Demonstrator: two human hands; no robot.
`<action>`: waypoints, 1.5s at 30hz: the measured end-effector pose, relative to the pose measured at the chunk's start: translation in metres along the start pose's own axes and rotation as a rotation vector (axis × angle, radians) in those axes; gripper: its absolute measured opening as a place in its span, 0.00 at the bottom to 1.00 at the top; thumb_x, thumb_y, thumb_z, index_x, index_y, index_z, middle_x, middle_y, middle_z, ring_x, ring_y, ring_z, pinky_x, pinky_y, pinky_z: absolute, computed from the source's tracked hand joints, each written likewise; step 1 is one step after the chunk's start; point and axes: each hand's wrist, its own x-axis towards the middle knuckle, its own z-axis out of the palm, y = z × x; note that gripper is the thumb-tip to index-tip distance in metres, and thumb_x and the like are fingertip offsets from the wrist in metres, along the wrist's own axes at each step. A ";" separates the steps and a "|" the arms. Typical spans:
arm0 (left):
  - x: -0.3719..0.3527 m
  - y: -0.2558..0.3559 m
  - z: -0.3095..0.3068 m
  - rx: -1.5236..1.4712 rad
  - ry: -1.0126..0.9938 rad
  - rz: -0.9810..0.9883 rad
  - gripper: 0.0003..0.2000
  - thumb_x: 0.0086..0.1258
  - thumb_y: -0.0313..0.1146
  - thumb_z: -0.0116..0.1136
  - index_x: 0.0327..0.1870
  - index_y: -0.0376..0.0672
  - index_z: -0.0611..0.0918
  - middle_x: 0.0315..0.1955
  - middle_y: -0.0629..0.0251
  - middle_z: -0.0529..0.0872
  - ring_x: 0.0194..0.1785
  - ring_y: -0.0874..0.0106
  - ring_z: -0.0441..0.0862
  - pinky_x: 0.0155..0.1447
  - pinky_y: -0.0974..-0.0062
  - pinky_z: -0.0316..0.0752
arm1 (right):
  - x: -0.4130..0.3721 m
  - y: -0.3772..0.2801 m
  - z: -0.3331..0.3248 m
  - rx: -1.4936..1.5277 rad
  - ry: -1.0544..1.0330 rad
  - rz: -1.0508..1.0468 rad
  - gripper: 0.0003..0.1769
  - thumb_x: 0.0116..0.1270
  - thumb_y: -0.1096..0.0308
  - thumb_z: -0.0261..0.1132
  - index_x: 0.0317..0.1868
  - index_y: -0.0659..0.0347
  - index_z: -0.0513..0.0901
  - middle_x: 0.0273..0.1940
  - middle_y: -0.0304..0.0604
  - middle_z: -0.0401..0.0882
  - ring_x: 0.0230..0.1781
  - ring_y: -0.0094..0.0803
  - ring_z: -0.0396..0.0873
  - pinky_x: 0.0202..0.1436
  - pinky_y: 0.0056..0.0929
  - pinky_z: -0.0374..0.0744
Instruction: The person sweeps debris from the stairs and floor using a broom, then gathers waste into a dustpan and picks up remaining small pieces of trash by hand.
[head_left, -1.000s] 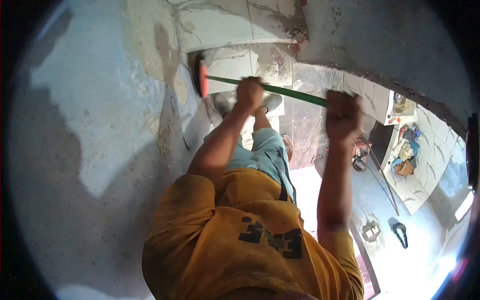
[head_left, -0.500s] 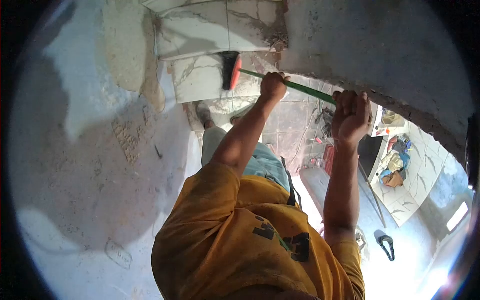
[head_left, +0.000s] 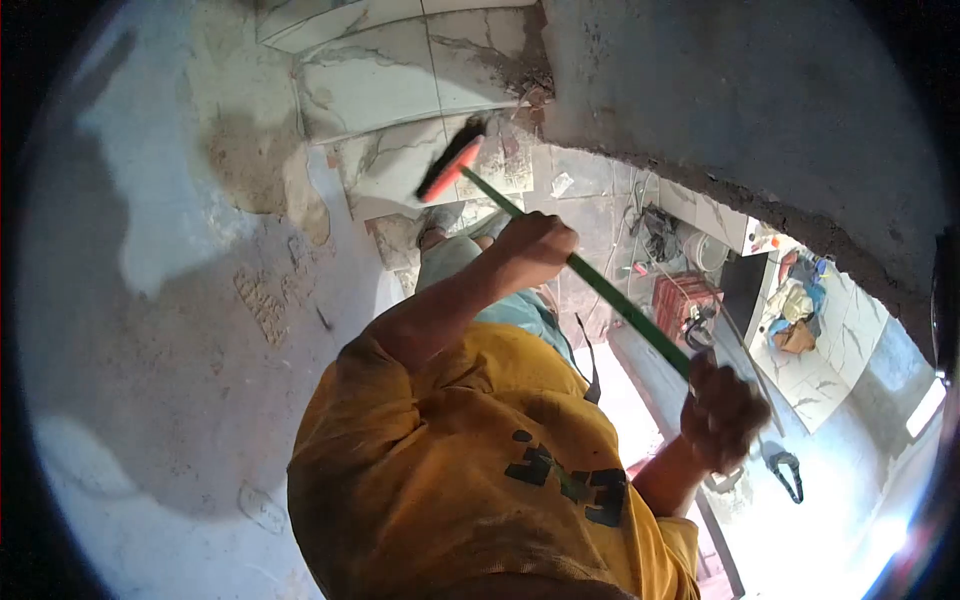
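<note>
A broom with a green handle [head_left: 632, 315], an orange-red head [head_left: 458, 167] and black bristles slants across the view in front of me. My left hand [head_left: 538, 246] is wrapped around the handle partway along, on the side nearer the head. Close to the handle's upper end, my right hand [head_left: 724, 412] is closed in a fist around it, low and near my right side. The broom head overlaps a marble-patterned tiled step [head_left: 385, 165], just beyond my feet [head_left: 440, 222], and its bristles are a little blurred.
A stained, patchy wall [head_left: 190, 330] rises on the left. At upper right is a grey concrete surface [head_left: 720, 80] with a rough broken edge. Below lie a red crate [head_left: 680, 297], a white bucket [head_left: 708, 250], cables and a heap of cloths [head_left: 795, 310] by marble-look tiles.
My right hand has come down and back toward my body with the handle's end. My left hand has drawn nearer too, and the broom head has tilted and shifted slightly left.
</note>
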 end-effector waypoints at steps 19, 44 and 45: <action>0.060 -0.092 -0.110 -0.070 0.499 0.088 0.07 0.63 0.30 0.64 0.37 0.38 0.81 0.42 0.55 0.82 0.50 0.58 0.81 0.55 0.65 0.76 | 0.033 0.096 0.065 -0.695 -0.019 0.057 0.28 0.53 0.45 0.77 0.43 0.59 0.82 0.56 0.58 0.76 0.61 0.55 0.75 0.67 0.50 0.70; 0.059 -0.220 -0.292 -0.039 0.975 -0.057 0.19 0.80 0.35 0.39 0.37 0.34 0.84 0.36 0.57 0.89 0.45 0.66 0.86 0.61 0.69 0.74 | 0.086 0.631 -0.113 -1.006 0.091 0.974 0.34 0.59 0.54 0.71 0.64 0.56 0.73 0.46 0.56 0.84 0.53 0.51 0.81 0.56 0.44 0.78; 0.062 -0.224 -0.293 0.034 1.011 -0.043 0.19 0.80 0.35 0.40 0.37 0.34 0.84 0.36 0.57 0.89 0.45 0.66 0.86 0.61 0.69 0.74 | 0.090 0.665 -0.119 -1.141 0.063 1.027 0.38 0.58 0.54 0.71 0.68 0.51 0.68 0.58 0.57 0.76 0.58 0.53 0.77 0.58 0.46 0.78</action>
